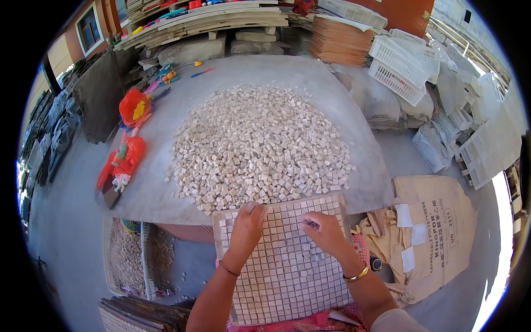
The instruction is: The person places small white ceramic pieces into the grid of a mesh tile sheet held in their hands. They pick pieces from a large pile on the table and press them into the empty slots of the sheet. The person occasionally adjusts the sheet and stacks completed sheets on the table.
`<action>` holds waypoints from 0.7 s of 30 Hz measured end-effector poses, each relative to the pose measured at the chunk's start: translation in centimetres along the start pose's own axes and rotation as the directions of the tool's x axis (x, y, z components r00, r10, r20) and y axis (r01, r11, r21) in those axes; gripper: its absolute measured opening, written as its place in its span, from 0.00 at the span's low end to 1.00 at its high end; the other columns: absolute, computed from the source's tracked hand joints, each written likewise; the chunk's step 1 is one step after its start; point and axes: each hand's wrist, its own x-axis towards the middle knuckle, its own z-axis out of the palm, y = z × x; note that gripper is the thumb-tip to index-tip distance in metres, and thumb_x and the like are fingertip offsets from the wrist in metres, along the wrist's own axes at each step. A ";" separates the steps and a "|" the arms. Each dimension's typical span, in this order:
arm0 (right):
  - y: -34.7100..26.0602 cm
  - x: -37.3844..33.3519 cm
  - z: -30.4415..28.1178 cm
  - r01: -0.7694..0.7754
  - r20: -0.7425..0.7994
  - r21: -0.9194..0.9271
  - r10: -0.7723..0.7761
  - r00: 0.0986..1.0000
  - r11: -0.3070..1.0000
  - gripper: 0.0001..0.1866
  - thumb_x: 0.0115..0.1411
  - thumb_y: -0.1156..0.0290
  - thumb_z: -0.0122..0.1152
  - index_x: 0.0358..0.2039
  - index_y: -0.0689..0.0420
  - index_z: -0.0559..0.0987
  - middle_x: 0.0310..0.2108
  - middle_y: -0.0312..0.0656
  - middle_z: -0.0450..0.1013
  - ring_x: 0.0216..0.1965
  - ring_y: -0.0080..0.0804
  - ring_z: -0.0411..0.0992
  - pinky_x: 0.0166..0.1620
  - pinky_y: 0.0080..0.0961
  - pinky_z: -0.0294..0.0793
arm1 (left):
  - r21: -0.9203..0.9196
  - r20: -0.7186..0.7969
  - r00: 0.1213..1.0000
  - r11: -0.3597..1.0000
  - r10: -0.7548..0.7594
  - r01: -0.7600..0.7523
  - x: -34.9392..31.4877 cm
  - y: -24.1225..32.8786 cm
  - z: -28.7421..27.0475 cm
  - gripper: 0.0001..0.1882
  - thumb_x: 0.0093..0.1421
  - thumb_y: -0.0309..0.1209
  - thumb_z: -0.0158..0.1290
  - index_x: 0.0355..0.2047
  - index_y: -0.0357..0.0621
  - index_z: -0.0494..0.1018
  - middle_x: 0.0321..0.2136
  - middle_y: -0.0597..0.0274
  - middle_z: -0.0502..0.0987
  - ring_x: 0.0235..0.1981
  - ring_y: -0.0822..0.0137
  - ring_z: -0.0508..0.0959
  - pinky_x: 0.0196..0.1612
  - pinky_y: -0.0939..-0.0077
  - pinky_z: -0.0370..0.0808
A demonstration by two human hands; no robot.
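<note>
A square gridded tray filled with small stone tiles tilts from my lap up against the table's near edge. Over its far left part, my left hand is closed, fingertips bunched near the top rim; whatever they hold is hidden. My right hand hovers over the right part, thumb and fingers pinched together; I cannot make out what is between them. Several loose tiles lie on top of the grid below the right hand. Just beyond the tray spreads a large heap of pale stone cubes.
The heap rests on a grey table. Red plastic bags and toys lie along its left side. A white crate of stone pieces stands low on the left, stacked boards nearby. At right are a printed sack and white baskets.
</note>
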 end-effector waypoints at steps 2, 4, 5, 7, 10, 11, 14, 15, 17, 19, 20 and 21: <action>0.5 -2.4 -1.4 -0.077 0.004 0.068 0.077 0.997 0.995 0.07 0.55 0.73 0.62 0.33 0.60 0.79 0.26 0.39 0.77 0.24 0.22 0.72 0.31 0.19 0.72 | 0.032 0.057 0.998 0.999 0.015 -0.017 0.6 -1.0 0.3 0.11 0.52 0.19 0.52 0.37 0.38 0.73 0.34 0.51 0.74 0.37 0.47 0.74 0.40 0.58 0.72; 1.9 -4.6 -2.1 -0.108 -0.049 0.098 0.113 0.992 0.989 0.07 0.55 0.73 0.62 0.34 0.61 0.78 0.26 0.42 0.77 0.26 0.25 0.74 0.31 0.21 0.72 | 0.040 0.072 0.997 0.999 0.007 -0.010 1.0 -0.7 0.2 0.09 0.52 0.19 0.52 0.36 0.37 0.73 0.32 0.49 0.75 0.36 0.46 0.74 0.41 0.57 0.71; 2.6 -5.7 -2.4 -0.126 -0.074 0.112 0.134 0.988 0.986 0.08 0.55 0.73 0.62 0.34 0.62 0.78 0.27 0.43 0.77 0.27 0.26 0.75 0.31 0.23 0.72 | 0.044 0.094 0.996 0.999 0.001 -0.005 1.1 -0.8 0.4 0.09 0.52 0.20 0.52 0.36 0.37 0.72 0.32 0.48 0.74 0.36 0.46 0.73 0.41 0.57 0.71; 3.7 -6.6 -2.6 -0.099 -0.085 0.106 0.108 0.991 0.989 0.06 0.55 0.73 0.61 0.33 0.61 0.78 0.27 0.44 0.76 0.27 0.32 0.75 0.31 0.25 0.72 | 0.060 0.129 0.992 0.998 -0.012 0.004 1.4 -1.3 0.4 0.09 0.53 0.21 0.53 0.36 0.38 0.72 0.32 0.48 0.73 0.36 0.45 0.73 0.40 0.55 0.71; 3.3 -6.9 -2.9 -0.023 -0.025 0.005 0.024 0.999 1.000 0.08 0.55 0.73 0.61 0.35 0.59 0.78 0.30 0.45 0.76 0.31 0.39 0.75 0.34 0.29 0.73 | 0.087 0.119 0.993 0.996 -0.016 0.005 1.4 -0.6 0.7 0.06 0.54 0.21 0.52 0.34 0.37 0.72 0.30 0.47 0.73 0.34 0.45 0.72 0.38 0.55 0.71; 3.3 -6.8 -2.7 0.024 0.008 -0.055 -0.023 1.000 0.998 0.08 0.54 0.73 0.60 0.36 0.59 0.78 0.32 0.46 0.75 0.33 0.41 0.75 0.36 0.31 0.74 | 0.106 0.119 0.993 0.994 -0.025 0.012 1.4 -0.4 0.6 0.05 0.54 0.21 0.52 0.33 0.36 0.71 0.30 0.47 0.72 0.34 0.44 0.72 0.38 0.55 0.71; 2.8 -6.6 -1.6 0.109 0.072 -0.157 -0.099 0.992 0.981 0.11 0.54 0.74 0.60 0.39 0.57 0.76 0.35 0.45 0.74 0.37 0.44 0.73 0.40 0.33 0.73 | 0.164 0.123 0.992 0.986 -0.001 -0.019 1.2 -0.4 0.7 0.06 0.55 0.21 0.51 0.34 0.35 0.71 0.31 0.47 0.72 0.34 0.45 0.72 0.38 0.55 0.71; 2.6 -6.6 -1.2 0.129 0.087 -0.178 -0.115 0.990 0.976 0.12 0.54 0.74 0.59 0.40 0.57 0.76 0.36 0.44 0.73 0.38 0.44 0.73 0.41 0.34 0.73 | 0.184 0.119 0.993 0.982 0.015 -0.037 1.1 -0.3 0.7 0.06 0.55 0.21 0.51 0.35 0.35 0.70 0.32 0.48 0.72 0.35 0.45 0.72 0.39 0.55 0.71; 2.6 -6.0 -0.6 0.171 0.150 -0.239 -0.137 0.979 0.956 0.13 0.53 0.74 0.59 0.41 0.56 0.76 0.38 0.44 0.72 0.40 0.43 0.72 0.42 0.34 0.73 | 0.215 0.112 0.993 0.974 0.047 -0.070 0.9 0.1 0.7 0.08 0.55 0.21 0.50 0.36 0.34 0.70 0.34 0.48 0.72 0.37 0.45 0.72 0.39 0.56 0.71; 2.5 -5.7 -0.2 0.200 0.180 -0.288 -0.152 0.972 0.937 0.13 0.52 0.74 0.60 0.41 0.56 0.75 0.38 0.44 0.71 0.41 0.43 0.71 0.42 0.34 0.73 | 0.228 0.057 0.997 0.972 0.045 -0.057 0.5 1.6 0.6 0.09 0.55 0.21 0.51 0.38 0.35 0.70 0.36 0.48 0.72 0.38 0.46 0.72 0.40 0.57 0.72; 2.5 -5.7 -0.1 0.207 0.180 -0.311 -0.157 0.971 0.927 0.14 0.52 0.74 0.60 0.40 0.56 0.75 0.38 0.44 0.71 0.41 0.44 0.71 0.42 0.34 0.73 | 0.230 0.028 0.998 0.972 0.047 -0.053 0.3 2.7 0.7 0.10 0.55 0.21 0.51 0.38 0.35 0.69 0.37 0.48 0.72 0.39 0.46 0.72 0.41 0.58 0.72; 2.5 -5.6 -0.1 0.214 0.178 -0.335 -0.162 0.971 0.918 0.14 0.51 0.75 0.60 0.40 0.56 0.75 0.37 0.44 0.71 0.40 0.44 0.71 0.42 0.34 0.72 | 0.207 0.060 0.996 0.976 0.063 -0.074 -0.2 4.4 0.5 0.10 0.55 0.21 0.52 0.38 0.35 0.70 0.38 0.49 0.71 0.39 0.46 0.72 0.41 0.58 0.72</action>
